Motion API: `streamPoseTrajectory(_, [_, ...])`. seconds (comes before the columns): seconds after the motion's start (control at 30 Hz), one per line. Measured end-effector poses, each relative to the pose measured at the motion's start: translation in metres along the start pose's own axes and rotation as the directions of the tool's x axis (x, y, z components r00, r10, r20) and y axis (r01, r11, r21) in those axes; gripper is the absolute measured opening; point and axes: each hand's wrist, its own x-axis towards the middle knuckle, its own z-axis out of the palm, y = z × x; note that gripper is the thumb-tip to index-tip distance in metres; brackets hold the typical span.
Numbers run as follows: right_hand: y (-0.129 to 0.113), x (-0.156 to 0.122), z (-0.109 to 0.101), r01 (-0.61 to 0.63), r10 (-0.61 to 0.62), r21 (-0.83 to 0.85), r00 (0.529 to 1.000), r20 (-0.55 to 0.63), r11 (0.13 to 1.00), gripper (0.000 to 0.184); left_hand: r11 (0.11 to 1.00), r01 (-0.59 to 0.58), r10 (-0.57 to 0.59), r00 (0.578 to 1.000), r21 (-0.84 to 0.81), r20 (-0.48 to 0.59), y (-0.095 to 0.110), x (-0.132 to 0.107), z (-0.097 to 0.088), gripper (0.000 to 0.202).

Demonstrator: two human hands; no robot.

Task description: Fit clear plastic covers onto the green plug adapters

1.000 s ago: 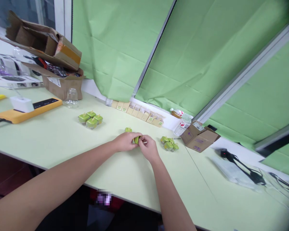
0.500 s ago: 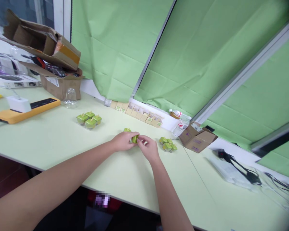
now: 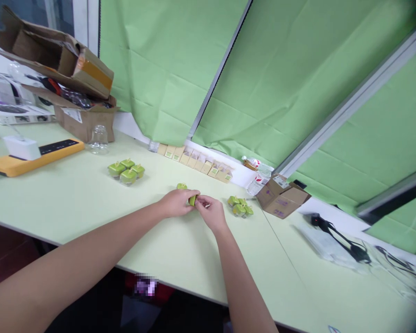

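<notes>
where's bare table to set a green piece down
Widest patch: table front left, bordered by the yellow power strip, the left green cluster and the left hand, holding a green piece. Also bare near the front edge, right of the right hand. Crowded: the back edge by the row of small boxes, and around the cardboard box and black cable.

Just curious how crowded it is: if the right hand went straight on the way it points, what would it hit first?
The right hand would first meet the small green piece it pinches with the left hand. Beyond those, a lone green piece seems roughly in line; depth is unclear.
</notes>
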Motion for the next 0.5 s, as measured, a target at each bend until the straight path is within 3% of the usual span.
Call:
streamPoseTrajectory(0.17, [0.0005, 0.0004, 0.0009, -0.069, 0.068, 0.044, 0.997, 0.029, 0.997, 0.023, 1.000, -0.010, 0.010, 1.000, -0.024, 0.005, -0.0001, -0.0013, 0.0000, 0.036])
streamPoseTrajectory(0.5, [0.0022, -0.0022, -0.0018, 0.020, -0.020, -0.055, 1.000, 0.005, 0.998, 0.023, 0.998, 0.011, -0.011, 1.000, -0.054, 0.017, 0.0043, -0.0014, -0.0036, 0.028])
